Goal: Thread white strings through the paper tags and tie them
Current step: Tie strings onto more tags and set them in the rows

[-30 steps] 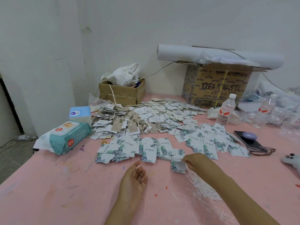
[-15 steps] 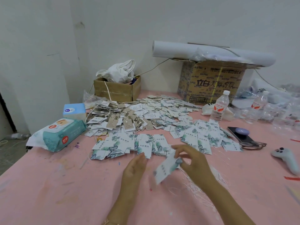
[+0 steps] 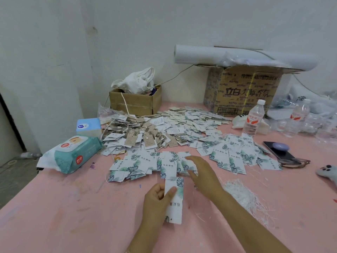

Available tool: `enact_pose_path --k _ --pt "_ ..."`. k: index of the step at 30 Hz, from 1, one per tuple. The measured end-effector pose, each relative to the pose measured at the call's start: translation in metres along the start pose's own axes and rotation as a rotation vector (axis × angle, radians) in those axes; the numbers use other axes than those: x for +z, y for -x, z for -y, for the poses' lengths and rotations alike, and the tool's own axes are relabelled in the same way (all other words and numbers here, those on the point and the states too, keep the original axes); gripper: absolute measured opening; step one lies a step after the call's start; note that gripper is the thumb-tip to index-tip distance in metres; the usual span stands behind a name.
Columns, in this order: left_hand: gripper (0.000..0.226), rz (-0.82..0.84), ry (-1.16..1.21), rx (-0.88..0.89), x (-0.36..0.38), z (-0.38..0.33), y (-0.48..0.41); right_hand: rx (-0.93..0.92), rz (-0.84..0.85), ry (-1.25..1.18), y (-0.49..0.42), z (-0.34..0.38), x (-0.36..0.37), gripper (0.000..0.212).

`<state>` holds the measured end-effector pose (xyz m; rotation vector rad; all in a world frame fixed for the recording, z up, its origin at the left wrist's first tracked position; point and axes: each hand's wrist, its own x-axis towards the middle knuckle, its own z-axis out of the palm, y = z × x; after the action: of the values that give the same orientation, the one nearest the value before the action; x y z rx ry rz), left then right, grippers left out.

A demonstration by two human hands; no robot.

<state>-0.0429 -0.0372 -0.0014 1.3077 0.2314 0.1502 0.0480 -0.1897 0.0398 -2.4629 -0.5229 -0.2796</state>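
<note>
My left hand [image 3: 156, 199] holds one paper tag [image 3: 175, 207] raised off the pink table [image 3: 63, 216]: the thumb lies across the printed face and the other fingers curl behind one long edge. The tag stands roughly on end, leaf print at the far end. My right hand [image 3: 204, 174] is stretched out over the near row of leaf-print tags [image 3: 138, 164], fingers extended and resting on them. I cannot tell whether a tag is caught under the fingertips. The white strings [image 3: 240, 196] lie in a loose tangle on the table just to the right of my right forearm, touched by neither hand. No string is yet on the held tag. Its punched hole is not visible from here. In my assessment the tag is thin card: very light, stiff enough to hold its shape when gripped at one edge, but liable to crease if pinched hard across the middle. It is best held by its long edges, close to the end that takes the string, so the hole stays steady and uncovered. The strings look limp, fine and prone to snagging on one another. A single strand should be taken near its end and drawn out slowly, or several will follow it out of the tangle.
</note>
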Motion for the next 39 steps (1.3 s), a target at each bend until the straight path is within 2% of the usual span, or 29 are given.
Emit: enact_pose_path --k 2,4,8,14,19,21,25,27,32,36,39 --pt "0.016 -0.027 0.017 -0.025 -0.001 0.0 -0.001 0.095 0.133 0.183 -0.015 -0.006 -0.001 0.063" --pt "0.014 -0.011 0.068 -0.06 -0.001 -0.002 -0.002 0.097 0.239 0.312 -0.025 -0.009 -0.003 0.075" --pt "0.015 0.06 0.123 -0.09 -0.002 -0.007 -0.001 0.036 0.386 0.496 -0.034 -0.011 -0.002 0.072" --pt "0.021 0.039 0.19 -0.107 0.001 -0.01 0.001 -0.065 0.338 0.617 -0.031 -0.012 0.002 0.048" --pt "0.024 -0.042 0.269 -0.143 0.0 -0.013 0.002 -0.237 0.155 0.657 -0.023 -0.012 0.001 0.018" --pt "0.026 -0.064 0.292 -0.14 0.001 -0.013 0.002 -0.197 0.206 0.701 -0.022 -0.011 0.003 0.02" --pt "0.027 -0.08 0.35 -0.133 0.0 -0.012 0.003 -0.154 0.192 0.605 -0.015 -0.005 0.014 0.06" --pt "0.027 -0.086 0.374 -0.144 -0.001 -0.012 0.002 -0.18 0.229 0.537 -0.011 0.008 0.023 0.069" --pt "0.026 -0.087 0.39 -0.129 -0.002 -0.009 0.001 -0.199 0.251 0.528 -0.018 0.03 0.044 0.054" --pt "0.027 -0.084 0.403 -0.141 -0.003 -0.009 -0.002 -0.155 0.146 0.451 -0.023 0.033 0.049 0.038" --pt "0.027 -0.078 0.393 -0.14 -0.002 -0.009 -0.002 -0.144 0.159 0.46 -0.022 0.032 0.048 0.022"
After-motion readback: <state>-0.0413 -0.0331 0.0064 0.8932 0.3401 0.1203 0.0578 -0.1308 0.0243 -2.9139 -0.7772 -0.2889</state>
